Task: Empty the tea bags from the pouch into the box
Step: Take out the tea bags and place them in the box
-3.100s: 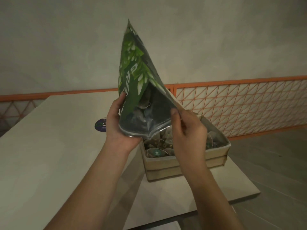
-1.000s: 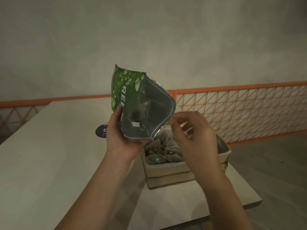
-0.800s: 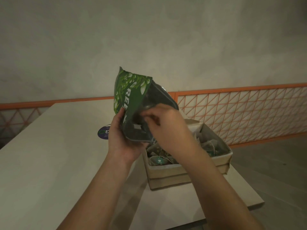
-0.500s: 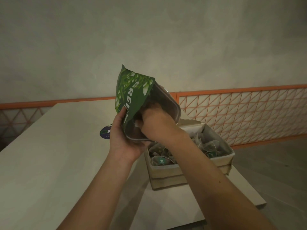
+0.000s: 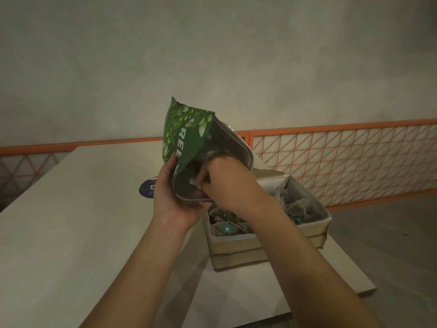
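I hold the green pouch (image 5: pixel 186 138) up above the box (image 5: pixel 238 245) of tea bags (image 5: pixel 298 207), my left hand (image 5: pixel 172 200) gripping its side. My right hand (image 5: pixel 227 181) reaches into its mouth, fingers curled around something I cannot make out. The box sits on the tabletop (image 5: pixel 59 221).

A pale table (image 5: pixel 71 233) carries 1 box (image 5: pixel 236 247) and 1 round dark sticker (image 5: pixel 146 189).

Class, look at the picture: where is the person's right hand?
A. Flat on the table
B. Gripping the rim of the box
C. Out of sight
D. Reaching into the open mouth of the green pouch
D: the right hand has its fingers inside the mouth of the green pouch, which the left hand holds above the box.
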`<state>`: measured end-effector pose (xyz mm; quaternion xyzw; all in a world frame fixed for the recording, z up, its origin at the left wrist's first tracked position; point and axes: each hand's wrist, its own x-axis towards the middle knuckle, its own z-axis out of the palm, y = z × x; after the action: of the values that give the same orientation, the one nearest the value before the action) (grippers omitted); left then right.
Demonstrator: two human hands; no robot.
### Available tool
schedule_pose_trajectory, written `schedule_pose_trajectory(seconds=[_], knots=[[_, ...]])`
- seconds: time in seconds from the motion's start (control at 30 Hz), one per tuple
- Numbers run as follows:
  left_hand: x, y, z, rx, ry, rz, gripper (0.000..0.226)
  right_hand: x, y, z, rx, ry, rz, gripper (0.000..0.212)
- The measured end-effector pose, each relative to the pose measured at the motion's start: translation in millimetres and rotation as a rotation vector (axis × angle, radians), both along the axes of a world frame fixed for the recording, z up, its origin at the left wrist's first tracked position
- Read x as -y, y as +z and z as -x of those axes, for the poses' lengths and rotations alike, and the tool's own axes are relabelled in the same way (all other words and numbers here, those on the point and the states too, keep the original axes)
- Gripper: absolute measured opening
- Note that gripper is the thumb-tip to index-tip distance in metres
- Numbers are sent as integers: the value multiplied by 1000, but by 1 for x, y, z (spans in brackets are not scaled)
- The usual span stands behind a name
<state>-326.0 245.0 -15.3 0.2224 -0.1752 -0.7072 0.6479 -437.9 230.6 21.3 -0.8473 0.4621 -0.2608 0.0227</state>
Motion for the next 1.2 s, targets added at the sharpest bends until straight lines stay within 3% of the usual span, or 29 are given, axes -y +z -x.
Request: schedule_pose_trajectory(seconds=[0.27, 0.53, 0.67, 0.77, 0.97, 1.07, 1.2], knots=[[2, 0, 1, -32, -23, 19, 47, -14, -8, 11, 135, 59, 191, 21], [7, 0, -7, -97, -37, 64, 57, -27, -1, 50, 662, 37, 313, 25], [7, -3, -13, -126, -37, 78, 52, -30, -10, 71, 928, -11, 253, 18], [7, -4, -15, -138, -26, 95, 52, -30, -22, 79, 1063, -53, 82, 16], [2, -3, -15, -133, -35, 106, 48, -23, -44, 70, 751, -64, -156, 19], [0, -1, -14, -139, -35, 108, 53, -20, -51, 64, 447, -107, -158, 20], [-1, -2, -14, -134, -53, 94, 54, -22, -50, 60, 430, -118, -95, 23]])
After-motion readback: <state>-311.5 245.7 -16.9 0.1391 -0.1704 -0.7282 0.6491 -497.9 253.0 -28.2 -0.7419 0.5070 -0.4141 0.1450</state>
